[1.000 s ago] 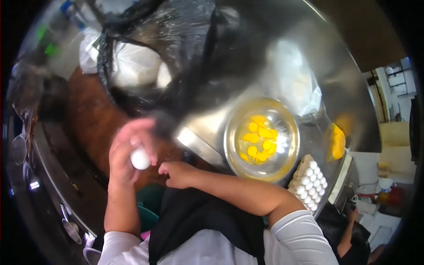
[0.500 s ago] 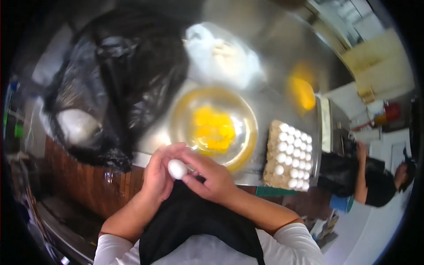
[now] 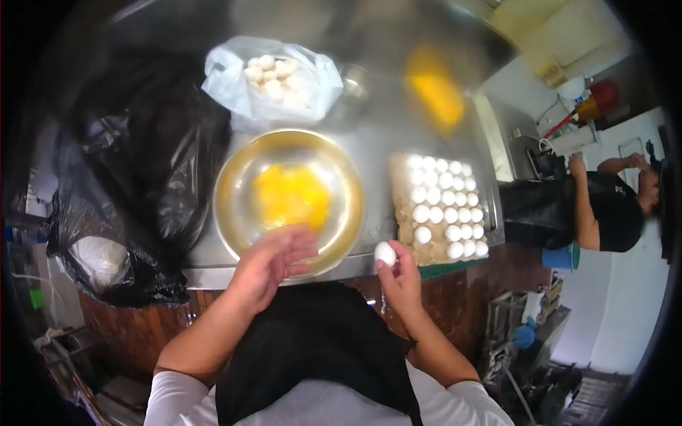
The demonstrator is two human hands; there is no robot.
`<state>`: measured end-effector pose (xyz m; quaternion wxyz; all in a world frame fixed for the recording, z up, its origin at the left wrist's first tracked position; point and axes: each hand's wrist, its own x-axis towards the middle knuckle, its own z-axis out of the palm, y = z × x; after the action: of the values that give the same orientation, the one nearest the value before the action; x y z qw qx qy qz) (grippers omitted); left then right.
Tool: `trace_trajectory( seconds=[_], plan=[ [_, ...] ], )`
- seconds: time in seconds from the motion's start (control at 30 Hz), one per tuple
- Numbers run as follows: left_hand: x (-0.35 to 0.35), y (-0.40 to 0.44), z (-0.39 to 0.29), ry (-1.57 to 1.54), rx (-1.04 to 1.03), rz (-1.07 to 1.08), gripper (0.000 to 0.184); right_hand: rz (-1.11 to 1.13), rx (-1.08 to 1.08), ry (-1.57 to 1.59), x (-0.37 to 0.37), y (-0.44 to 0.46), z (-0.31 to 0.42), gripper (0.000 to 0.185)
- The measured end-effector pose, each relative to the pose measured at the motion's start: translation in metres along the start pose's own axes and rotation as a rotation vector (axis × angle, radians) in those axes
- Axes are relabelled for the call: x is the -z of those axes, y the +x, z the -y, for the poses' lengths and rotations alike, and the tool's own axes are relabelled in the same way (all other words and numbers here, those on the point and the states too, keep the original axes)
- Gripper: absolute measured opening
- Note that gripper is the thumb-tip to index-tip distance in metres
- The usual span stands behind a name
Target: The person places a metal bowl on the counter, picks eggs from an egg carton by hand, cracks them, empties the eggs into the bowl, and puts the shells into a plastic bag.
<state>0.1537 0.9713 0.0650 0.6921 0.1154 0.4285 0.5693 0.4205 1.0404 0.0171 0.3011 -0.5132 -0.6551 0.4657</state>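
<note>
Near edge of table (image 3: 375,145): left hand (image 3: 275,261) open, fingers loosely extended, nothing in it, over the near rim of the steel bowl (image 3: 229,186); contact with rim cannot be told. Right hand (image 3: 402,282) curled, one white egg (image 3: 386,254) held in the fingertips, between bowl and egg tray (image 3: 403,231). Yolks (image 3: 291,195) pooled in bowl. Tray to right, partly filled. Black plastic bag (image 3: 153,177) left. Farther: white bag (image 3: 234,79) of pale round items; blurred yellow-orange object (image 3: 439,96) far right.
</note>
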Motion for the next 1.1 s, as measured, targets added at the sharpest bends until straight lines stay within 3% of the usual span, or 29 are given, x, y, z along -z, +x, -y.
trace_trajectory(
  seconds=[0.07, 0.17, 0.37, 0.47, 0.57, 0.6, 0.7, 0.87, 1.1],
  plan=[
    [0.013, -0.001, -0.002, -0.018, 0.018, 0.005, 0.049, 0.033, 0.026, -0.247, 0.007, -0.002, -0.004, 0.041],
    [0.019, -0.003, -0.004, -0.042, 0.017, -0.03, 0.045, -0.022, 0.254, -0.384, 0.001, 0.004, -0.017, 0.04],
    [0.028, -0.004, -0.006, -0.054, 0.001, -0.051, 0.045, 0.01, 0.248, -0.555, -0.003, 0.013, -0.038, 0.041],
    [0.031, -0.007, -0.006, -0.031, -0.016, -0.05, 0.044, -0.056, 0.123, -0.325, -0.008, 0.013, -0.031, 0.041],
    [0.027, -0.007, -0.008, 0.119, -0.041, -0.031, 0.041, -0.005, -0.368, 0.36, -0.01, 0.02, -0.001, 0.041],
    [0.024, -0.006, -0.007, 0.223, -0.054, -0.013, 0.041, 0.068, -0.431, 0.601, -0.009, 0.025, 0.01, 0.044],
    [0.008, 0.002, 0.0, 0.397, -0.186, 0.093, 0.051, 0.316, -0.466, 0.887, -0.015, 0.034, 0.043, 0.049],
    [-0.02, 0.019, -0.02, 0.767, -0.53, 0.095, 0.044, 0.382, -0.394, 0.781, -0.055, 0.049, 0.072, 0.05],
    [-0.006, 0.011, -0.036, 0.874, -0.457, -0.014, 0.039, 0.412, -0.274, 0.606, -0.09, 0.056, 0.092, 0.039]
  ],
)
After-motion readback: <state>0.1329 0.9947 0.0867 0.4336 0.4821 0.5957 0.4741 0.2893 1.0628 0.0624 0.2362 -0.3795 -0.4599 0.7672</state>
